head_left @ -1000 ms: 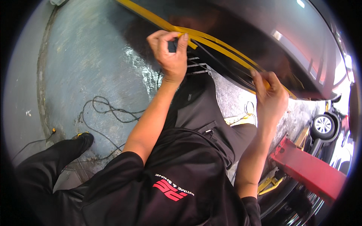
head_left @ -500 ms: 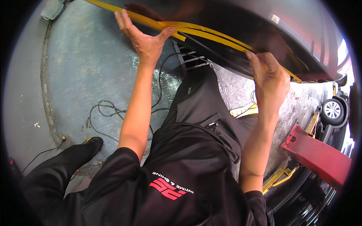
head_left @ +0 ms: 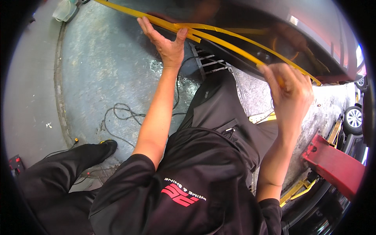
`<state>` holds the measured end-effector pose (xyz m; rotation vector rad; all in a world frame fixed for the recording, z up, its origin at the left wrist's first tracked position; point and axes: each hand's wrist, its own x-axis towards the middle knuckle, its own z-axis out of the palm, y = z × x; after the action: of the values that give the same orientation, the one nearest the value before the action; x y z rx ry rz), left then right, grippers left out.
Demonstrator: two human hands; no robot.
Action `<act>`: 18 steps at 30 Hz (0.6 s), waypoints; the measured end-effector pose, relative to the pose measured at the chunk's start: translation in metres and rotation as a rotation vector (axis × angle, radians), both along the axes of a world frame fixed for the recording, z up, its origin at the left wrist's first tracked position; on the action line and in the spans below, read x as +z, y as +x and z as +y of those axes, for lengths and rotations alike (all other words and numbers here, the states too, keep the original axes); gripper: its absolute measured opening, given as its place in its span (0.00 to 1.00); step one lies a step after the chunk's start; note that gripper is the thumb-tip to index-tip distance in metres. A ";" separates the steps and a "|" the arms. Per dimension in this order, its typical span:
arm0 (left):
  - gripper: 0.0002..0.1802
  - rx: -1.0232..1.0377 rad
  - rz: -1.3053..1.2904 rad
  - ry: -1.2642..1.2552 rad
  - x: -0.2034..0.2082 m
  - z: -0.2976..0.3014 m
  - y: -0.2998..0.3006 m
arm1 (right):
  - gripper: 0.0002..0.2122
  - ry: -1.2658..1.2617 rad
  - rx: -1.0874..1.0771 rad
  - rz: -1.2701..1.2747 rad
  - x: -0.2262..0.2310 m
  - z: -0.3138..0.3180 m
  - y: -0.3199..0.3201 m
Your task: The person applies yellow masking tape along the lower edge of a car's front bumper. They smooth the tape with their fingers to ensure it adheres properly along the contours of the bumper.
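Observation:
Yellow masking tape runs along the lower edge of a dark, glossy car body panel. An upper strip of tape lies on the panel and curves to its right corner. The lower strip stretches to my right hand, whose thumb and curled fingers pinch it; a bit of yellow shows inside the fingers, and the hand is slightly blurred. My left hand is at the panel's edge with fingers stretched out and thumb spread, touching the tape near a short loose tape end.
A black cable lies looped on the grey-blue floor. Beneath the panel is a slatted floor grate. To the right stand a red metal post and a car wheel. A pale tub sits at the far left.
My right hand has moved right and down, drawing the lower tape strip away from the upper one, so the gap between them is wider. My left hand stays at the tape; the whole view has shifted.

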<state>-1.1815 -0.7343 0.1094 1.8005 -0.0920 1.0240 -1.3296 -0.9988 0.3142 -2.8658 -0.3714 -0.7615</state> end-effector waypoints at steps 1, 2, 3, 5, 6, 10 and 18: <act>0.74 0.007 0.007 -0.044 -0.003 -0.007 -0.002 | 0.11 0.014 -0.019 -0.019 0.000 0.000 0.004; 0.73 0.011 0.008 -0.070 -0.006 -0.013 -0.003 | 0.10 0.029 -0.037 -0.038 0.000 0.000 0.006; 0.71 0.014 0.008 -0.096 -0.007 -0.018 -0.002 | 0.11 0.011 -0.079 -0.041 -0.002 0.000 0.008; 0.64 0.016 0.001 -0.143 -0.009 -0.030 -0.006 | 0.13 0.020 -0.105 -0.081 -0.005 0.001 0.012; 0.64 0.014 0.000 -0.162 -0.007 -0.035 -0.007 | 0.15 0.020 -0.122 -0.101 -0.006 0.001 0.014; 0.62 0.016 0.003 -0.190 -0.005 -0.042 -0.007 | 0.15 0.089 -0.186 -0.046 -0.009 0.001 0.018; 0.72 0.108 -0.029 0.154 0.000 -0.019 -0.007 | 0.16 0.180 -0.264 0.033 -0.002 -0.009 0.026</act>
<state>-1.1887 -0.7535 0.1097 1.9477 -0.0945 1.1467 -1.3039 -1.0078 0.3126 -2.7816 0.0790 -0.7451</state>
